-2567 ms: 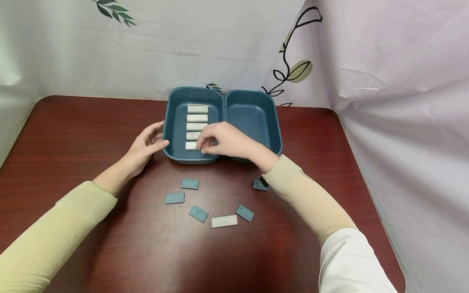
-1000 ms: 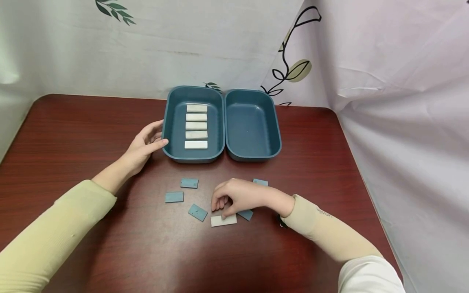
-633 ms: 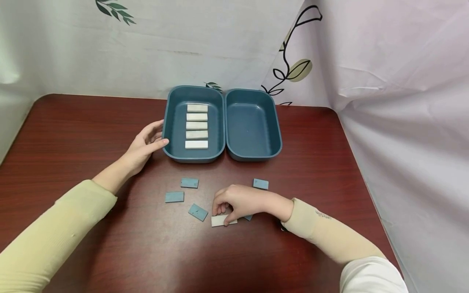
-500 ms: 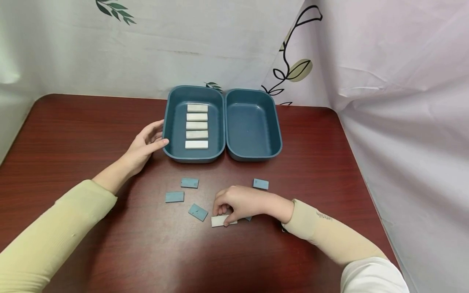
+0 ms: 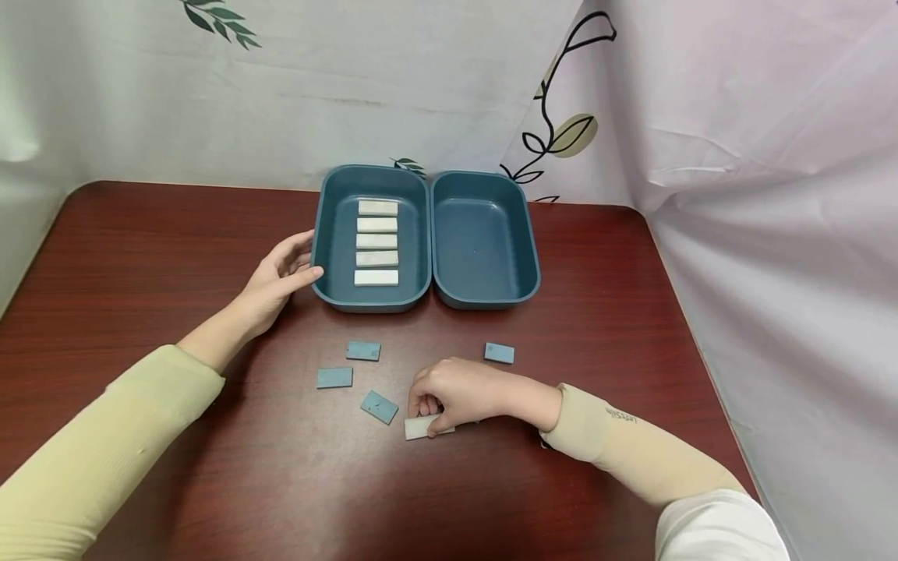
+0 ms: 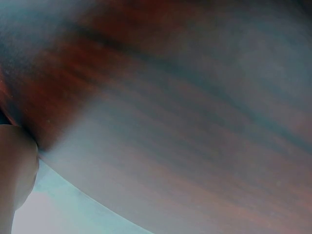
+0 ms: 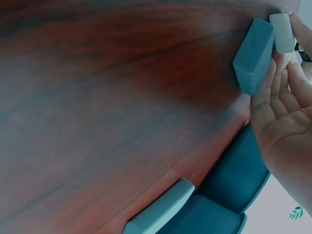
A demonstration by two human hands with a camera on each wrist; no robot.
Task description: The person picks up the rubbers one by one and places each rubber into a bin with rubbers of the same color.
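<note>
Two dark blue bins stand side by side at the back of the table. The left bin (image 5: 372,306) holds a column of several white blocks (image 5: 377,241); the right bin (image 5: 486,302) has nothing in it. Against the left bin's outer side rests my left hand (image 5: 265,290), thumb at the rim and fingers along the wall. My right hand (image 5: 459,389) pinches a white rectangular block (image 5: 418,428) between thumb and fingers, low over the table. In the right wrist view that white block (image 7: 282,34) shows beside a blue block (image 7: 253,56), which the hand mostly hides in the head view.
Several blue blocks lie on the table: one (image 5: 363,351) below the left bin, one (image 5: 334,378) further left, one (image 5: 380,407) left of the white block, and one (image 5: 499,353) beyond the right wrist. A white curtain (image 5: 421,78) hangs behind the reddish-brown table (image 5: 281,467).
My right hand has gone from the left bin down to the white block on the table and taken hold of it. The block has shifted slightly nearer. The left hand stays put.
</note>
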